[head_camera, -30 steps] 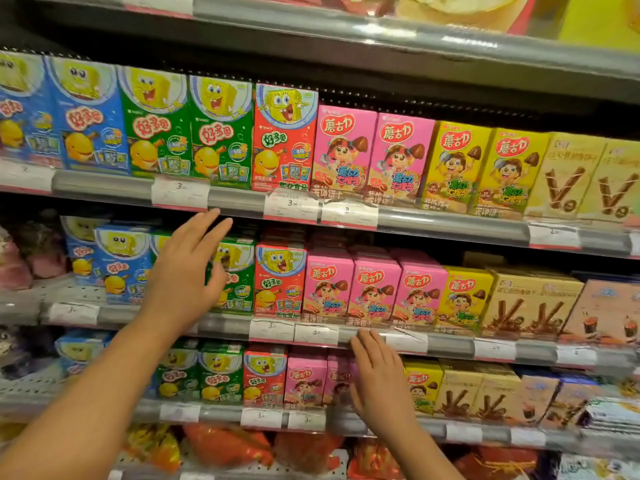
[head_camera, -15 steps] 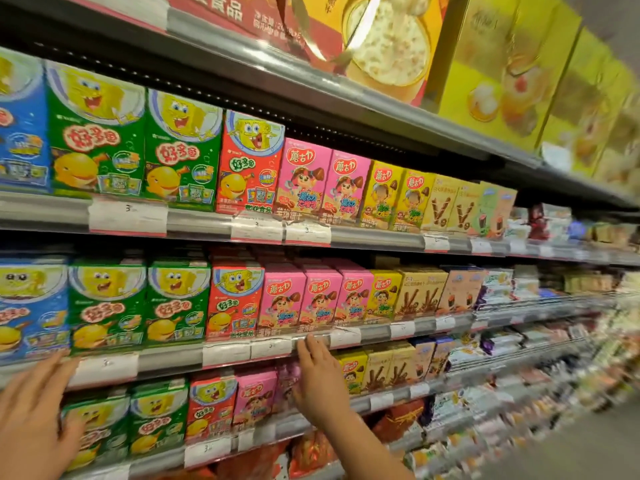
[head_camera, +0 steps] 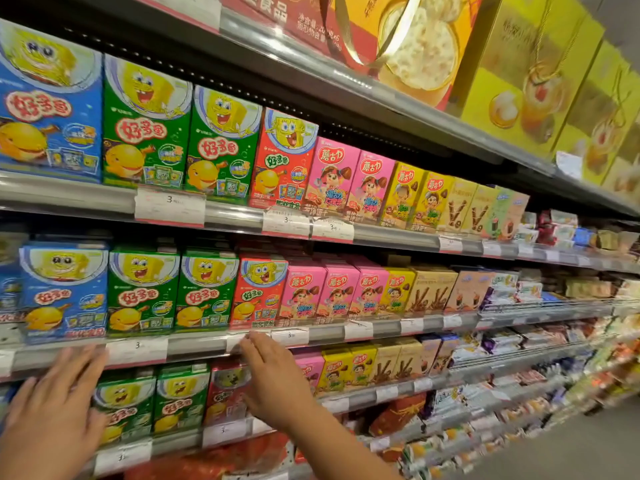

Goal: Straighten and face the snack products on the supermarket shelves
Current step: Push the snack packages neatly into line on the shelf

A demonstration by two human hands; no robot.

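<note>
Rows of snack boxes fill three shelves: blue boxes (head_camera: 64, 292), green boxes (head_camera: 143, 292), a red box (head_camera: 259, 291), pink boxes (head_camera: 334, 291) and yellow boxes (head_camera: 398, 289). My left hand (head_camera: 52, 414) is flat with spread fingers in front of the lower shelf's green boxes (head_camera: 126, 401), fingertips at the middle shelf rail. My right hand (head_camera: 273, 379) is flat with straight fingers over the lower shelf's red box (head_camera: 225, 393) and pink box (head_camera: 311, 370), fingertips at the middle shelf rail (head_camera: 201, 342). Neither hand holds anything.
Price tags (head_camera: 169, 206) line each shelf rail. Large red and yellow gift boxes (head_camera: 519, 71) stand on the top shelf. More small packets (head_camera: 519, 289) run along the shelves to the right. The aisle floor (head_camera: 571, 448) shows at the lower right.
The view has swung left and closer to the shelves. My left hand has risen into view up to the middle rail; my right hand stays flat against the lower shelf's boxes.
</note>
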